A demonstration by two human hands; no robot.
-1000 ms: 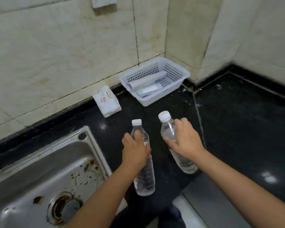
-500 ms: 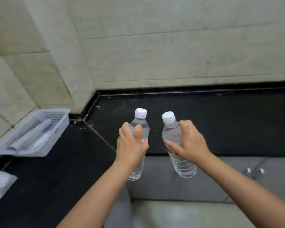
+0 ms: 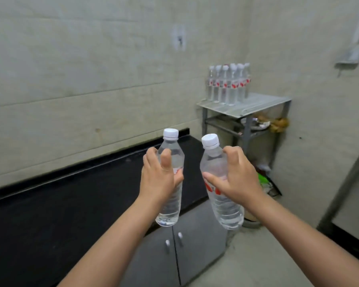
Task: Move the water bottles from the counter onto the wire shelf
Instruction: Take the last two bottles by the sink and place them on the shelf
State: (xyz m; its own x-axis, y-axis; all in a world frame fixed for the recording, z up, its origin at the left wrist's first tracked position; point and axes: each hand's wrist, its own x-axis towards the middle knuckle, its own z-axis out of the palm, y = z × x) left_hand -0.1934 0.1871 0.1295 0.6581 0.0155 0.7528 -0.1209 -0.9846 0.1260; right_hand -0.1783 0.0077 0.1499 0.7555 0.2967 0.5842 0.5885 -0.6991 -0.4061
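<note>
Tiled kitchen corner, black counter along the wall, grey cabinet below. Nearest: my left hand, fingers curled round the left bottle, held upright in the air, white cap up. Beside it: my right hand, fingers and thumb wrapped round the right bottle, cap tilted left; the two bottles are apart, both clear of the counter. Farther, in the corner: wire shelf, its top tier carrying a cluster of shelved bottles at the back left, bare space in front. Status, as I judge it: several placed, two in transit, placing still to do.
</note>
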